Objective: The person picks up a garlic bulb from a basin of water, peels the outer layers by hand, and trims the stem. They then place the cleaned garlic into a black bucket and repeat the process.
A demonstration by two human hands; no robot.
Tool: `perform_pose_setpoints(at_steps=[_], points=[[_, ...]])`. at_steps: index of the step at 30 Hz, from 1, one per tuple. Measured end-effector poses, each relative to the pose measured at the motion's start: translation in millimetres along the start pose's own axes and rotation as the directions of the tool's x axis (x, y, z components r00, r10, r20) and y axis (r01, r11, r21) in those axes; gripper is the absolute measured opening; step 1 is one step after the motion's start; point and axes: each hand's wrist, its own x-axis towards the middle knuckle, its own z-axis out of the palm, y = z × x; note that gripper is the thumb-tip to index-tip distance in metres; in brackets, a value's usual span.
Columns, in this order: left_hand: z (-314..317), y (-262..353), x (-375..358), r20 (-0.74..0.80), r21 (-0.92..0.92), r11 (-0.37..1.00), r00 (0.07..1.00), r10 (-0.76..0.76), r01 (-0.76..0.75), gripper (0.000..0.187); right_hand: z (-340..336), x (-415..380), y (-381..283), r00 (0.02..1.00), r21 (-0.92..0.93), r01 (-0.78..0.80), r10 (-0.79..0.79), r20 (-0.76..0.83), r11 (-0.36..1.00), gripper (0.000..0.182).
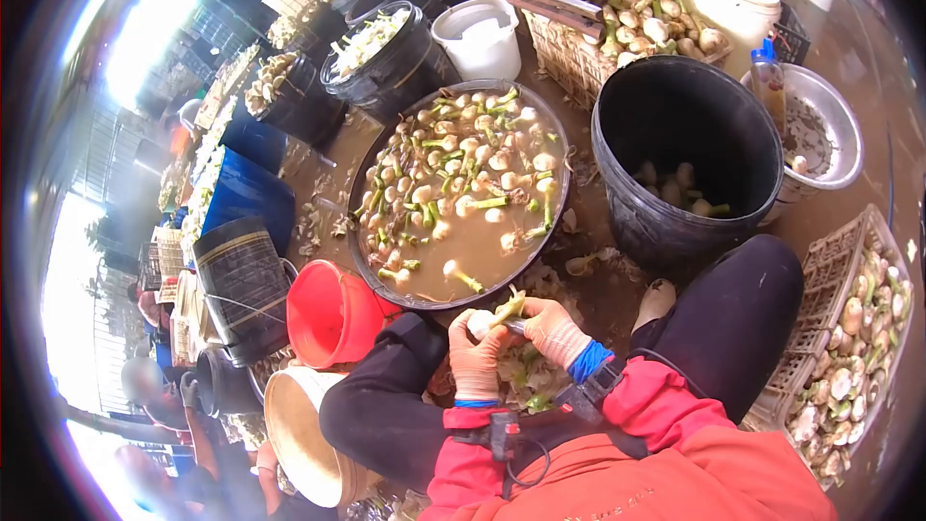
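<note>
My left hand, in an orange glove, is closed around a white bulb with a short green stem. Beside it my right hand, gloved too, is closed on a small tool whose metal part shows against the bulb; its handle is hidden. Both hands are just below the near rim of a wide round basin, where many bulbs float in brown water. Under the hands lies a pile of pale peelings.
A deep black bucket with some bulbs stands right of the basin. A red bucket is at the left. Bulb-filled crates stand at the right and behind. Other people work at the lower left.
</note>
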Motion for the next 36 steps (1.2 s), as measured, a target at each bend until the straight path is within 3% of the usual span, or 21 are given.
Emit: perform_pose_setpoints(at_steps=[1,3,5,11,13,15,17,19,21,22,23,25,26,28,29,31,32,33,35,36], points=[[-7,4,0,0.042,-0.112,0.985,0.991,-0.125,0.129,0.048,0,1,4,0.998,-0.127,0.038,-0.031,0.056,0.991,0.023],[-17,7,1,0.117,-0.189,0.963,0.978,-0.173,0.193,0.045,2,-2,-6,0.999,-0.178,0.014,-0.008,0.039,0.984,0.022],[-19,10,0,0.260,-0.336,0.859,0.915,-0.309,0.386,0.044,0,-6,-14,0.999,-0.279,-0.031,0.028,-0.015,0.960,0.022],[-21,5,4,0.335,-0.298,0.838,0.872,-0.357,0.457,0.041,-7,3,5,0.993,-0.349,0.055,-0.087,-0.078,0.936,0.018],[-19,14,-1,0.412,-0.278,0.767,0.793,-0.448,0.578,0.041,-10,8,6,0.981,-0.481,-0.008,-0.086,-0.174,0.877,0.027],[-17,21,-8,0.551,-0.311,0.704,0.725,-0.414,0.638,0.051,-19,22,18,0.955,-0.535,-0.044,-0.121,-0.270,0.844,0.027],[-14,31,-16,0.664,-0.343,0.657,0.668,-0.336,0.672,0.060,-37,27,20,0.939,-0.385,-0.135,-0.006,-0.344,0.913,0.027],[-13,35,-17,0.707,-0.379,0.623,0.649,-0.282,0.684,0.066,-50,36,38,0.948,-0.468,-0.180,0.025,-0.318,0.865,0.032],[-9,38,-15,0.622,-0.546,0.589,0.759,-0.192,0.596,0.070,-40,29,31,0.989,-0.889,-0.121,0.132,-0.069,0.442,0.031],[-11,36,-13,0.590,-0.572,0.588,0.785,-0.189,0.572,0.069,-35,23,30,0.996,-0.908,-0.050,0.086,-0.015,0.417,0.034],[-13,34,-11,0.588,-0.576,0.588,0.788,-0.185,0.568,0.069,-32,18,23,0.999,-0.840,0.022,0.027,0.044,0.542,0.035],[-19,27,-9,0.458,-0.578,0.648,0.854,-0.246,0.496,0.065,-22,9,-1,0.991,-0.481,-0.099,0.131,0.034,0.871,0.035],[-23,17,-8,0.450,-0.598,0.650,0.868,-0.211,0.469,0.053,-19,11,2,0.991,-0.484,-0.097,0.130,0.036,0.869,0.035],[-42,-8,5,0.427,-0.631,0.613,0.872,-0.237,0.476,0.052,-15,14,15,0.994,-0.021,0.053,-0.051,0.092,0.998,0.031],[-55,-11,14,0.407,-0.659,0.576,0.873,-0.267,0.484,0.054,-15,13,17,0.994,-0.022,0.056,-0.054,0.094,0.998,0.031],[-95,11,52,0.159,-0.957,0.249,0.987,0.028,0.147,0.065,-18,12,22,0.992,-0.305,-0.128,0.127,-0.023,0.944,0.025],[-106,28,66,-0.178,-0.961,0.223,0.982,-0.059,-0.161,0.069,-18,13,24,0.974,-0.398,-0.221,0.222,-0.045,0.890,0.023],[-113,50,78,-0.491,-0.862,0.226,0.858,-0.149,-0.454,0.073,-18,10,22,0.976,-0.500,-0.154,0.211,0.059,0.852,0.032],[-120,85,103,-0.504,-0.863,0.169,0.829,-0.243,-0.476,0.072,-18,15,39,0.959,-0.715,-0.030,0.221,0.176,0.699,0.048],[-119,85,120,-0.478,-0.857,0.313,0.859,-0.184,-0.410,0.067,-11,12,28,0.939,-0.766,-0.082,0.307,0.155,0.637,0.051]])
